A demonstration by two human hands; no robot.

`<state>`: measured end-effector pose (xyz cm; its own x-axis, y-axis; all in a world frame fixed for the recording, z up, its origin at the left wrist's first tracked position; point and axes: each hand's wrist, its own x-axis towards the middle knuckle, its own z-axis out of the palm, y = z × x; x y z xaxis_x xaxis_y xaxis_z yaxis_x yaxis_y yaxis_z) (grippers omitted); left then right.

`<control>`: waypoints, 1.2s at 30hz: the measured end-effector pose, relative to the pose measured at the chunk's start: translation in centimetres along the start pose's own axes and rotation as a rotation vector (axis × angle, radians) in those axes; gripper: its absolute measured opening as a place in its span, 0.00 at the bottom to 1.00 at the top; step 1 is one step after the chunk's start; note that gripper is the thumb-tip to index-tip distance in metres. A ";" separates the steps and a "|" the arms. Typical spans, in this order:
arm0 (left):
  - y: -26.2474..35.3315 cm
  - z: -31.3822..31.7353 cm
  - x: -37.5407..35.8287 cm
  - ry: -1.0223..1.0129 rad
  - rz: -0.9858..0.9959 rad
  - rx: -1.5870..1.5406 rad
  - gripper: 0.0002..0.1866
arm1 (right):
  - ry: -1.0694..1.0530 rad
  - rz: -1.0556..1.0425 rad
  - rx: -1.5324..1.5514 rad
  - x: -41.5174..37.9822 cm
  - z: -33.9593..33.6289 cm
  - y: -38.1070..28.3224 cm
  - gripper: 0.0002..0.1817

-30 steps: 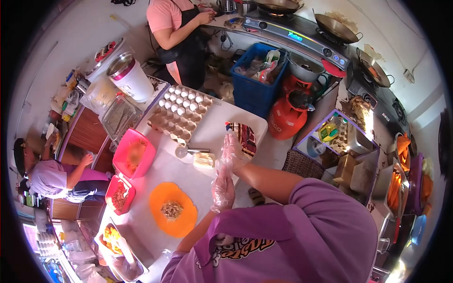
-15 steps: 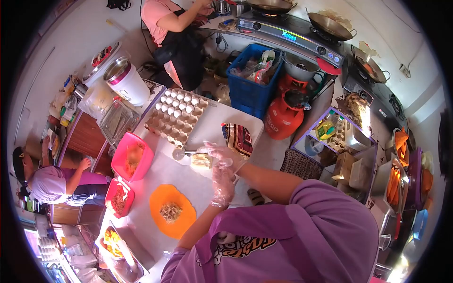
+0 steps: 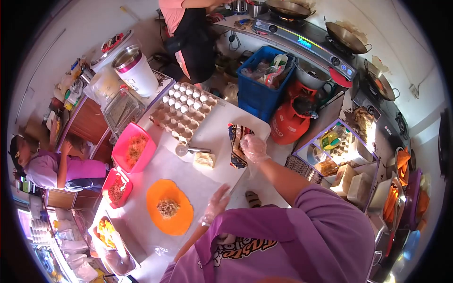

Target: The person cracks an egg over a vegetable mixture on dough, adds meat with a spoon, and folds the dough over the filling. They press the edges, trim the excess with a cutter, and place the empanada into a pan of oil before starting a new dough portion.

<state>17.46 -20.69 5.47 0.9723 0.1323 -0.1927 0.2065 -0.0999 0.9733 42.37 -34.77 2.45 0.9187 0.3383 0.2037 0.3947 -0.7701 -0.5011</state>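
Observation:
My right hand [image 3: 255, 148], in a clear plastic glove, is closed on the edge of a folded patterned cloth [image 3: 236, 145] near the table's far right corner. My left hand [image 3: 217, 203], also gloved, hovers above the near edge with its fingers stretched out and holds nothing. Between the hands and the egg tray lies a pale, block-like stack [image 3: 204, 160], with a metal-handled tool [image 3: 183, 149] beside it. On the left part of the table, a flat orange wrapper [image 3: 158, 193] carries a mound of brownish shredded filling [image 3: 168, 208].
An egg tray [image 3: 165, 118] stands at the back. Two pink containers [image 3: 147, 155] of shredded food and a metal tray [image 3: 137, 245] line the left side. Past the table are a blue crate [image 3: 257, 92] and an orange gas cylinder [image 3: 289, 122]. Two other people work nearby.
My hands, together near the pale stack before, are now apart. The right has moved onto the patterned cloth; the left has drawn back toward my body. The whole view has shifted slightly.

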 end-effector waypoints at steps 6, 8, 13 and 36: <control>-9.3 -7.0 -10.2 0.347 0.034 0.889 0.49 | -0.271 -0.169 -0.280 -1.4 1.7 0.3 0.17; -9.9 -7.2 -13.6 0.451 0.025 0.940 0.58 | -0.106 -0.038 -0.331 -1.9 3.3 1.1 0.27; -6.2 -7.4 -18.9 0.259 -0.595 1.024 0.64 | -0.116 -0.180 -0.394 -2.4 3.9 2.7 0.35; -4.4 -13.7 -24.0 0.383 -0.128 0.901 0.27 | -0.998 -0.832 0.461 -17.4 6.6 -22.2 0.22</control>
<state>-8.33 -9.91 7.49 0.8683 0.4892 -0.0819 0.4686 -0.7551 0.4584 17.52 -19.99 4.48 -0.0590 0.9982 -0.0082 0.5986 0.0288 -0.8006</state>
